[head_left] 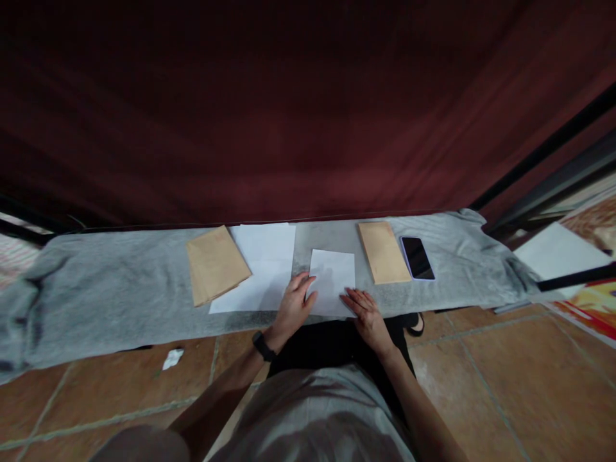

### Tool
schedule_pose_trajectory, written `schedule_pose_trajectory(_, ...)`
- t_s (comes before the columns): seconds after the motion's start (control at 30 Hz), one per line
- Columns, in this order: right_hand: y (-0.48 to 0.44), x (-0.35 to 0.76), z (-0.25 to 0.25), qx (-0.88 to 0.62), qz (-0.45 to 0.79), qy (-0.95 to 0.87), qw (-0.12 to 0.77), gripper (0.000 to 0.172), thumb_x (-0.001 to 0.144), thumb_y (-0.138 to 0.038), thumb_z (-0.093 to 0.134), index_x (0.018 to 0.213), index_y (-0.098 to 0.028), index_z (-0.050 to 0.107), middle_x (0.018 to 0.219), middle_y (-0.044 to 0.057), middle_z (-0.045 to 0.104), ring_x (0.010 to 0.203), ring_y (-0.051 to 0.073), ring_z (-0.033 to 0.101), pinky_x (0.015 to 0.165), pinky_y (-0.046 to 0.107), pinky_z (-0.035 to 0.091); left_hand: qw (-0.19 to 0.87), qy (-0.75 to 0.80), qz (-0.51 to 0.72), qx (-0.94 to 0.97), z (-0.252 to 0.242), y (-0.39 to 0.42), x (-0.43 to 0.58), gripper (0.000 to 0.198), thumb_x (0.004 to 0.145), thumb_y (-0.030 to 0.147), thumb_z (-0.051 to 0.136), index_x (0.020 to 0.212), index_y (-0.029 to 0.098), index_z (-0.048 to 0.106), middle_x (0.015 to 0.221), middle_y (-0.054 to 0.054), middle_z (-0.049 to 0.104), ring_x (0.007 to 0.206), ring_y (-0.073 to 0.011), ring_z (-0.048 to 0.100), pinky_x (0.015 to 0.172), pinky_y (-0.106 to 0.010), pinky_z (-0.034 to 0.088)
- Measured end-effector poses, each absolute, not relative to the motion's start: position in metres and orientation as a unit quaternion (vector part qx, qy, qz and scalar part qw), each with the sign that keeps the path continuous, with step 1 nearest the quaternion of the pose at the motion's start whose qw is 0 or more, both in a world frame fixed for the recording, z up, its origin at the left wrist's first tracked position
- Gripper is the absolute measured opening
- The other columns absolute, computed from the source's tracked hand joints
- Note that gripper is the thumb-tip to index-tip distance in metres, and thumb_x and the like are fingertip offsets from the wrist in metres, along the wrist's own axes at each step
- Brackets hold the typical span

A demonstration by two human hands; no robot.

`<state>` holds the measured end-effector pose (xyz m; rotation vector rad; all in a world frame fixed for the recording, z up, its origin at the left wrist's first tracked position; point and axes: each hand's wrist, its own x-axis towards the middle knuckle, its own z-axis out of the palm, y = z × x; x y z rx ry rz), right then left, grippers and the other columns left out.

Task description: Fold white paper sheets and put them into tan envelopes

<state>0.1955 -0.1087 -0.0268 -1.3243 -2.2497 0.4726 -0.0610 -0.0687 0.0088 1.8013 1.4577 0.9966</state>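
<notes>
A small white sheet of paper (pixel 333 277) lies on a grey cloth (pixel 106 289) spread over a narrow bench. My left hand (pixel 294 305) rests on the sheet's left edge, fingers stretched out flat, a black watch on its wrist. My right hand (pixel 364 309) lies flat on the sheet's lower right corner, fingers spread. Neither hand holds anything.
A stack of larger white sheets (pixel 262 266) lies left of the small sheet, with brown envelopes (pixel 215 263) on top. Another brown envelope (pixel 383 251) and a black phone (pixel 417 257) lie to the right. A dark red curtain hangs behind. Crumpled paper (pixel 172 358) lies on the tiled floor.
</notes>
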Motion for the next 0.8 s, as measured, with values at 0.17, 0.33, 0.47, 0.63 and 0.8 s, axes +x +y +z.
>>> schedule_pose_trajectory(0.17, -0.104, 0.202, -0.021, -0.471, 0.199, -0.819, 0.258, 0.068, 0.08, -0.001, 0.049, 0.142, -0.029, 0.055, 0.15, 0.005, 0.053, 0.139, 0.023, 0.048, 0.118, 0.051, 0.035, 0.331, 0.448, 0.218, 0.801, 0.008, -0.056, -0.053, 0.048, 0.085, 0.042, 0.07, 0.13, 0.026, 0.064, 0.152, -0.01, 0.049, 0.147, -0.0283, 0.035, 0.124, -0.049, 0.018)
schedule_pose_trajectory(0.33, -0.091, 0.204, -0.019, -0.497, 0.245, -0.776, 0.301, 0.039, 0.095, -0.018, 0.051, 0.129, -0.031, 0.065, 0.131, 0.004, 0.068, 0.125, 0.023, 0.059, 0.11, 0.046, 0.044, 0.377, 0.387, 0.197, 0.818, 0.012, -0.048, -0.071, 0.065, 0.07, 0.051, 0.083, 0.129, 0.03, 0.066, 0.149, -0.009, 0.053, 0.142, -0.028, 0.043, 0.123, -0.045, 0.024)
schedule_pose_trajectory(0.47, -0.081, 0.202, -0.017, -0.53, 0.281, -0.734, 0.319, 0.027, 0.099, -0.032, 0.05, 0.117, -0.03, 0.071, 0.12, 0.005, 0.072, 0.116, 0.024, 0.064, 0.106, 0.044, 0.045, 0.415, 0.407, 0.26, 0.771, 0.016, -0.041, -0.085, 0.057, 0.068, 0.04, 0.086, 0.123, 0.032, 0.07, 0.137, -0.006, 0.064, 0.131, -0.0269, 0.056, 0.115, -0.04, 0.038)
schedule_pose_trajectory(0.63, -0.072, 0.199, -0.016, -0.597, 0.303, -0.649, 0.362, 0.025, 0.094, -0.044, 0.056, 0.094, -0.026, 0.073, 0.094, 0.006, 0.074, 0.093, 0.025, 0.067, 0.092, 0.04, 0.05, 0.468, 0.515, 0.339, 0.633, 0.01, -0.03, -0.08, 0.022, 0.073, 0.034, 0.077, 0.094, 0.027, 0.079, 0.099, -0.006, 0.078, 0.097, -0.0282, 0.069, 0.093, -0.037, 0.051)
schedule_pose_trajectory(0.8, -0.063, 0.193, -0.011, -0.639, 0.311, -0.6, 0.366, 0.029, 0.093, -0.048, 0.052, 0.094, -0.024, 0.07, 0.086, 0.004, 0.072, 0.081, 0.022, 0.066, 0.079, 0.032, 0.05, 0.454, 0.562, 0.377, 0.579, 0.005, -0.02, -0.065, 0.012, 0.076, 0.035, 0.072, 0.076, 0.023, 0.073, 0.076, -0.002, 0.072, 0.071, -0.0201, 0.061, 0.069, -0.027, 0.046)
